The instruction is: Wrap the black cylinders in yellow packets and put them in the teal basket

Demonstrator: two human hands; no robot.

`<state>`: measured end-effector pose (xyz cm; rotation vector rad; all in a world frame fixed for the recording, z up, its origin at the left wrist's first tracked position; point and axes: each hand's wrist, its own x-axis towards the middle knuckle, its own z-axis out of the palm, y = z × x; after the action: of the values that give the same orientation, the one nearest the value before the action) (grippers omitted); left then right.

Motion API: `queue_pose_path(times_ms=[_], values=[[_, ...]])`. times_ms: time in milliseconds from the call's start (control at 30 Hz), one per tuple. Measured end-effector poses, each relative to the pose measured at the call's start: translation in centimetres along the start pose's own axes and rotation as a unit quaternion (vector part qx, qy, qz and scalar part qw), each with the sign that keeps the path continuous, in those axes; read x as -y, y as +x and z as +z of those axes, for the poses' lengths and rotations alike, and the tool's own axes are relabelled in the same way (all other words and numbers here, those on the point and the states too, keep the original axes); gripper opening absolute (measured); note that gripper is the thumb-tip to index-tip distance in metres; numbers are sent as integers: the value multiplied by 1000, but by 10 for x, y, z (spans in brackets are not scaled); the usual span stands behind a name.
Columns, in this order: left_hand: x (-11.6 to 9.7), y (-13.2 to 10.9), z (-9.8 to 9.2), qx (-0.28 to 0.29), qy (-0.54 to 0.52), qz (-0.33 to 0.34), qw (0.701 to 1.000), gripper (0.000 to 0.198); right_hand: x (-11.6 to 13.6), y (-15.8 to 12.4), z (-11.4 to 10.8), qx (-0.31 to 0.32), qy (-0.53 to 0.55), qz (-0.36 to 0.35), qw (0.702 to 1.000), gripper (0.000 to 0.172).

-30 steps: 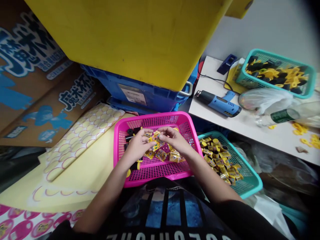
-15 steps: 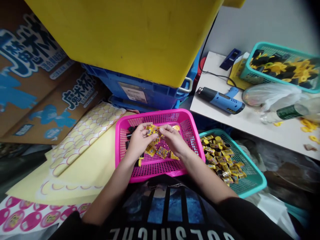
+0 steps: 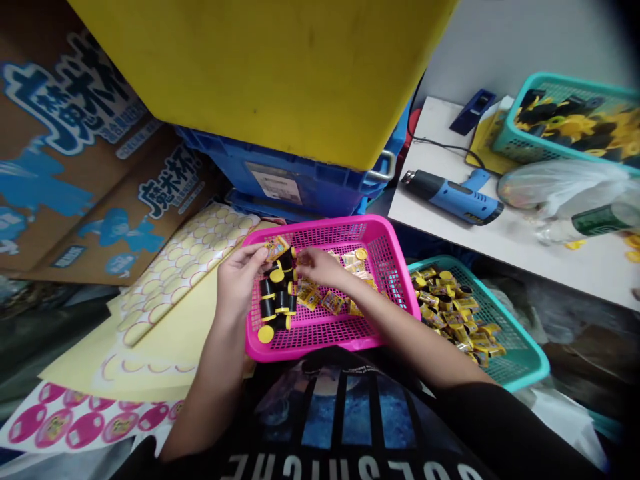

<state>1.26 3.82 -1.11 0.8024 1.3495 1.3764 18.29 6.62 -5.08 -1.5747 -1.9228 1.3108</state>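
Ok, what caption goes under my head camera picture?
Left hand pinches a yellow packet in a pink mesh basket beside black cylinders; right hand reaches in.

The person wore a black T-shirt [image 3: 327,363] with a dark print across the chest, in which blue panels [image 3: 363,413] were split by black vertical bars. Nearer the hem, large white block letters [image 3: 350,467] appeared upside down from the head camera. Behind the left hand [image 3: 239,280] and the right hand [image 3: 320,267], both bare, the forearms ran back to plain black sleeves [image 3: 480,427].
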Motion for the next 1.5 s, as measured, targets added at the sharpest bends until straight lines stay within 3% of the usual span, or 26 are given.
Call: queue_pose_path(times_ms=[67, 133, 233, 300, 367, 467, 567, 833, 1133, 1300, 1500], values=[[-3, 0, -3, -13, 4, -8, 1000, 30, -7, 9, 14, 37, -91, -19, 995, 30], [-6, -3, -4, -20, 8, -13, 1000, 32, -10, 13, 23, 42, -109, -26, 993, 30], [-3, -5, -9, -22, 12, -18, 1000, 32, -11, 3, 15, 32, -100, -3, 994, 28], [2, -5, -14, -11, 14, -27, 999, 32, -9, -12, -2, 4, -17, 12, 1000, 30], [7, -5, -18, 13, 17, -37, 999, 32, -4, -29, -24, -27, 139, -3, 990, 32], [12, -5, -17, 51, 22, -52, 997, 32, 7, -48, -51, -54, 343, -39, 937, 38], [10, -8, -8, 69, 3, -66, 995, 33, 17, -55, -61, -65, 409, -42, 909, 36], [4, -14, 5, 80, 5, -45, 996, 34, 17, -57, -60, -21, 416, -40, 908, 37], [4, -14, 14, 92, 35, -18, 995, 35, 8, -61, -60, -52, 420, -28, 906, 35], [-3, -17, 19, 94, 83, 40, 991, 27, 8, -61, -55, -49, 436, -34, 898, 35], [-20, -28, 29, 158, 128, 46, 978, 37, 10, -62, -44, -80, 432, -62, 896, 42]])
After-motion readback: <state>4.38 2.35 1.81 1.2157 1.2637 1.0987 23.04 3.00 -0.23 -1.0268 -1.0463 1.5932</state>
